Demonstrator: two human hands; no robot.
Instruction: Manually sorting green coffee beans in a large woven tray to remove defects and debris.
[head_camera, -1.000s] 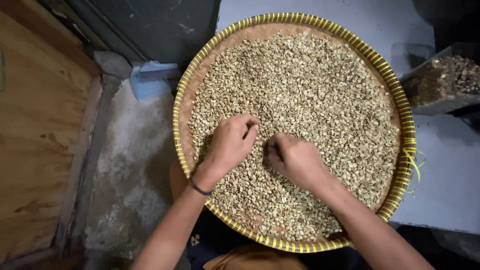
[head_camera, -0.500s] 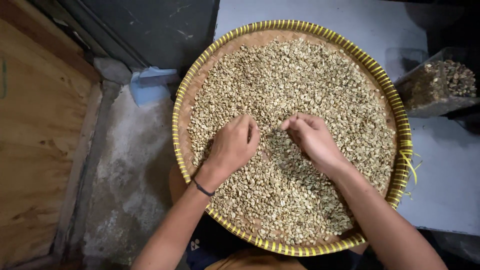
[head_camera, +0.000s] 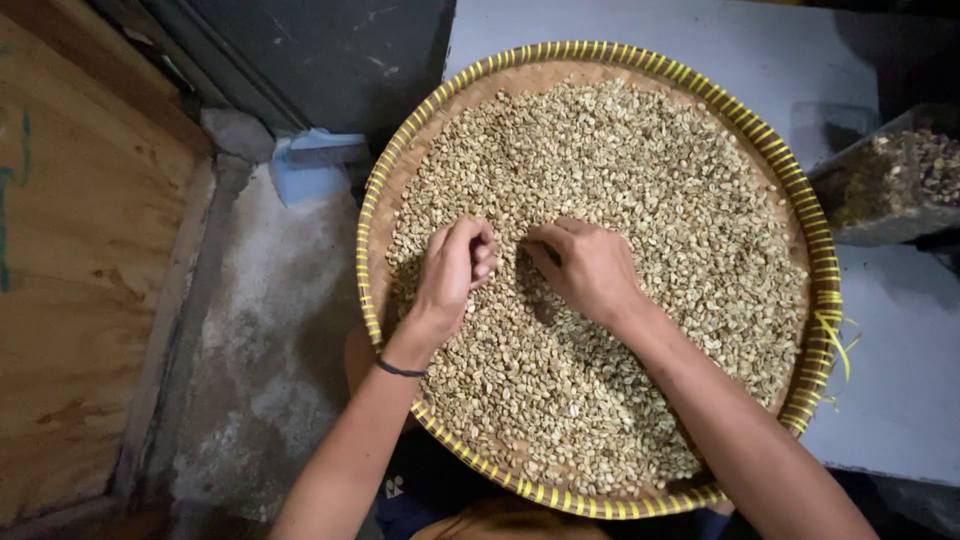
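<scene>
One woven tray (head_camera: 385, 190), uncounted green coffee beans (head_camera: 640, 180), two hands, one clear container (head_camera: 890, 180), one blue scoop (head_camera: 310, 165)

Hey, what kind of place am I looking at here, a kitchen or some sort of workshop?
Probably a small back-room spot for sorting pale beans, not a kitchen: a woven tray of pale beans under both hands, a clear container of darker bits, bare concrete floor and a plywood panel.

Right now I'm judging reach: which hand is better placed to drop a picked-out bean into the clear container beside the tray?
Probably the right hand: it lies on the beans nearer the clear container at the tray's right edge. The left hand sits farther away.
</scene>
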